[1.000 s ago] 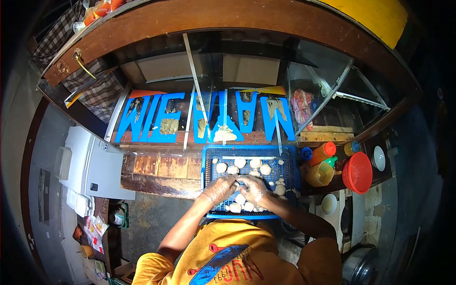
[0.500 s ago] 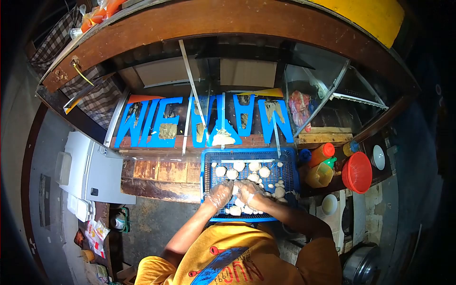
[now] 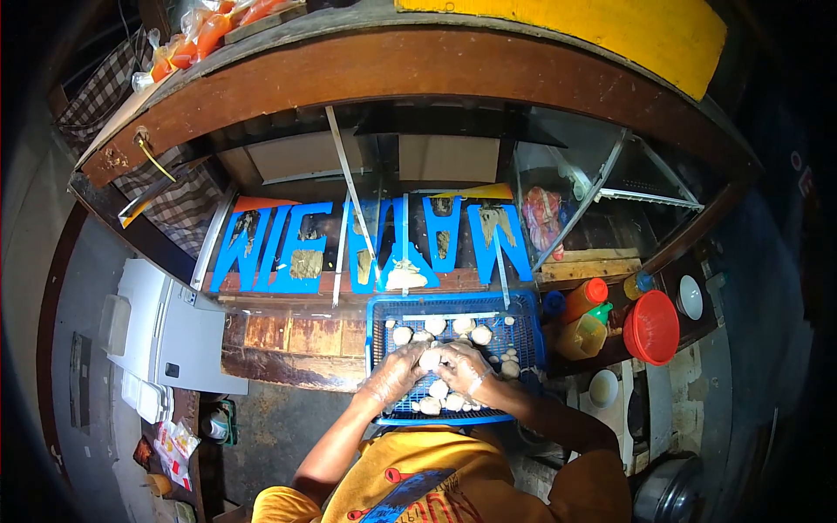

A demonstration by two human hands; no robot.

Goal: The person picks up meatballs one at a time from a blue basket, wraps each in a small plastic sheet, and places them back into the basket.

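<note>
My left hand (image 3: 395, 371) and my right hand (image 3: 463, 366), both in thin clear plastic gloves, meet over a blue plastic basket (image 3: 453, 304). Between their fingertips is a pale, whitish ball (image 3: 430, 359), gripped from both sides. Several similar balls of different sizes lie in the basket, such as a larger one (image 3: 480, 335) towards the back and a ball (image 3: 430, 405) near the front rim. My hands and forearms cover some of the others.
A glass-fronted case with blue lettering (image 3: 305, 253) stands behind the basket. On the right are a red bowl (image 3: 651, 327), an orange-red bottle (image 3: 586, 299), a yellowish container (image 3: 581, 337) and a white bowl (image 3: 690, 297). A white box-like appliance (image 3: 174, 331) stands at the left.
Both hands have come up slightly from the basket's front part, and the ball between the fingers now shows more clearly. The camera view has shifted, so the scene sits lower.
</note>
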